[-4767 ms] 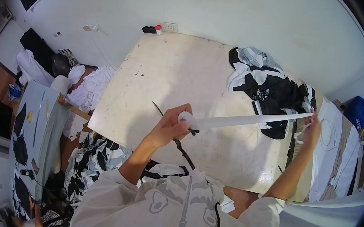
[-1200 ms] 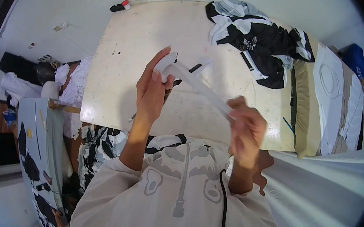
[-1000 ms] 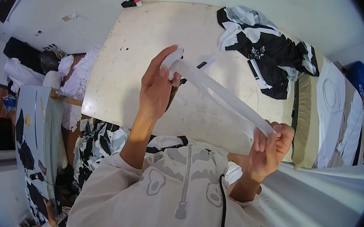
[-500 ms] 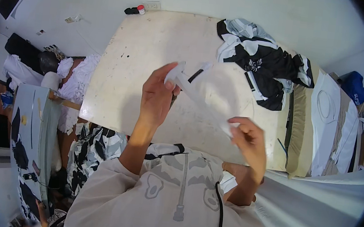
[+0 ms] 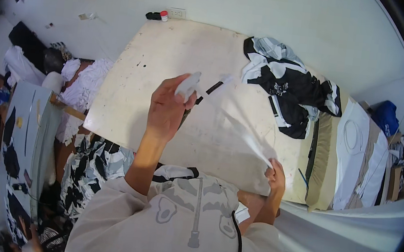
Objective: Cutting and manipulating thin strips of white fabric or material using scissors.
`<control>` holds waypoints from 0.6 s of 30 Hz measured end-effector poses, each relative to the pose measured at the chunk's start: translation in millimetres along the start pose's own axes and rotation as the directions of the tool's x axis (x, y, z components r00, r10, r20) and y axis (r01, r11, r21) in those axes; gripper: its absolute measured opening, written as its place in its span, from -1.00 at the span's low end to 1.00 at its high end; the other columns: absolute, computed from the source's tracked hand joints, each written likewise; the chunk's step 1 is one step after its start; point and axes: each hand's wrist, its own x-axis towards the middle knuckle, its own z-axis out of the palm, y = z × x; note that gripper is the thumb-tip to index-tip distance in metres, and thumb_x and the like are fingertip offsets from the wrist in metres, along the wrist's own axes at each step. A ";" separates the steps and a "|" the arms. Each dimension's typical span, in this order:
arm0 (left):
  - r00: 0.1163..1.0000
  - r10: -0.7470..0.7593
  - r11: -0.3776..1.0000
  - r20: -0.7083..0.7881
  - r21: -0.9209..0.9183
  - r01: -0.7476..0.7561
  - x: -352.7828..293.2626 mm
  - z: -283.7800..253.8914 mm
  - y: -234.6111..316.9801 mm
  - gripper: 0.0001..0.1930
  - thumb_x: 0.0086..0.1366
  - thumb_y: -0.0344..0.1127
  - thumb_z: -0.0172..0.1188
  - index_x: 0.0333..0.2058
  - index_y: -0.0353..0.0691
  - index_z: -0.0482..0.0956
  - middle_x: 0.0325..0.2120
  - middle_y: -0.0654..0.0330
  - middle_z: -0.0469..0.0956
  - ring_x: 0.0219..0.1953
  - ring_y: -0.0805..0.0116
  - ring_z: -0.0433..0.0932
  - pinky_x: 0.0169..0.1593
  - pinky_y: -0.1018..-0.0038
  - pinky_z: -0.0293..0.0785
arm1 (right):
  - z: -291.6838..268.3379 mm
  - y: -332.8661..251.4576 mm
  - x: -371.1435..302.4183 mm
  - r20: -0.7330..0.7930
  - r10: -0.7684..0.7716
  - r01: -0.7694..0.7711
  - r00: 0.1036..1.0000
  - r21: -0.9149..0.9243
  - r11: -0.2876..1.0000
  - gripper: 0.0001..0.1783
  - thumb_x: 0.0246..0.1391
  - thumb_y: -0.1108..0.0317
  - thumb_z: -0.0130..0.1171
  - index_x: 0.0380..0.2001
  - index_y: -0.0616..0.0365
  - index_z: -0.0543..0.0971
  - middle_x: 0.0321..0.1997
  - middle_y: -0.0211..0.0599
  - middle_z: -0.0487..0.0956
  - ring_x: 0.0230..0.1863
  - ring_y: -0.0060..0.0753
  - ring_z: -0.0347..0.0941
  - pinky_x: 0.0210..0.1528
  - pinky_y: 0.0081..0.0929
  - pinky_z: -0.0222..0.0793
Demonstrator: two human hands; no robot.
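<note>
My left hand (image 5: pixel 164 107) is raised over the table's middle, its fingers closed on a bunched end of a thin white strip (image 5: pixel 243 133), of cloth or film; I cannot tell which. The strip runs slantwise to my right hand (image 5: pixel 276 176), which grips its other end in a fist near the table's front right. Its middle looks sheer and a little blurred. Beyond my left hand, a short black strip (image 5: pixel 214 87) with a pale piece at its end lies on the table. Something dark and narrow shows beside my left wrist, partly hidden.
A pale table (image 5: pixel 114 111) spans the front. Black, white and grey garments (image 5: pixel 290 91) lie at its far right, beside stacked fabric and sheets (image 5: pixel 352 138). A red-capped container (image 5: pixel 164 16) stands at the back edge. Cloth scraps (image 5: pixel 95 168) pile up at the left.
My right hand has pulled down and to the right, closing into a fist. The white strip now stretches longer and thinner. The left hand has shifted slightly left, still gripping.
</note>
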 end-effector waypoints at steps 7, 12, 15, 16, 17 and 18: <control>0.985 -0.171 0.980 -0.006 0.107 0.170 -7.8 14.8 -11.9 -0.60 0.25 -0.51 0.25 0.08 -0.33 0.53 -0.16 0.18 0.56 -0.21 0.43 0.47 -0.11 0.49 0.38 | 84.7 -55.5 2.3 -0.055 -0.789 0.155 0.612 -0.970 0.188 -0.59 -0.04 0.34 0.47 -0.15 0.32 0.60 -0.25 -0.09 0.65 -0.25 -0.26 0.57 -0.16 -0.39 0.48; 0.978 -0.184 0.975 0.097 0.146 0.169 -14.3 29.8 -24.6 -0.61 0.23 -0.58 0.23 0.06 -0.29 0.57 -0.22 0.22 0.50 -0.16 0.41 0.45 -0.07 0.49 0.37 | 291.0 -102.3 -22.0 0.299 -0.837 0.779 0.458 -0.589 0.215 -0.59 -0.10 0.66 0.33 -0.09 0.31 0.58 -0.03 -0.16 0.59 0.03 -0.31 0.50 0.14 -0.44 0.35; 0.969 -0.186 0.973 0.160 0.164 0.160 -13.3 34.6 -24.3 -0.60 0.21 -0.61 0.23 0.04 -0.27 0.59 -0.23 0.23 0.48 -0.15 0.40 0.44 -0.05 0.48 0.39 | 322.9 -115.2 -15.7 0.431 -0.814 0.891 0.389 -0.401 0.214 -0.63 -0.04 0.70 0.26 -0.09 0.34 0.61 -0.02 -0.10 0.56 -0.02 -0.26 0.51 0.05 -0.44 0.41; 0.967 -0.201 0.973 0.159 0.149 0.178 -14.9 34.9 -24.9 -0.60 0.20 -0.63 0.23 0.04 -0.26 0.60 -0.24 0.22 0.48 -0.15 0.39 0.44 -0.05 0.47 0.39 | 324.9 -116.8 -12.2 0.458 -0.785 0.897 0.417 -0.346 0.275 -0.67 -0.01 0.72 0.24 -0.11 0.34 0.63 -0.05 -0.10 0.57 -0.04 -0.28 0.51 0.01 -0.47 0.42; 0.964 -0.213 0.972 0.158 0.134 0.192 -14.4 34.2 -25.1 -0.59 0.19 -0.65 0.23 0.04 -0.25 0.62 -0.24 0.22 0.48 -0.15 0.38 0.44 -0.05 0.46 0.40 | 324.3 -117.2 -9.8 0.461 -0.787 0.900 0.411 -0.345 0.268 -0.67 -0.01 0.72 0.24 -0.11 0.34 0.63 -0.05 -0.10 0.57 -0.04 -0.28 0.51 0.01 -0.47 0.42; 0.965 -0.207 0.974 0.163 0.132 0.186 -14.3 33.0 -25.1 -0.59 0.19 -0.65 0.23 0.04 -0.25 0.62 -0.24 0.22 0.48 -0.15 0.38 0.44 -0.05 0.46 0.40 | 322.4 -116.1 -8.3 0.472 -0.765 0.894 0.438 -0.320 0.314 -0.71 0.01 0.73 0.22 -0.15 0.33 0.65 -0.08 -0.11 0.57 -0.06 -0.30 0.51 -0.02 -0.49 0.43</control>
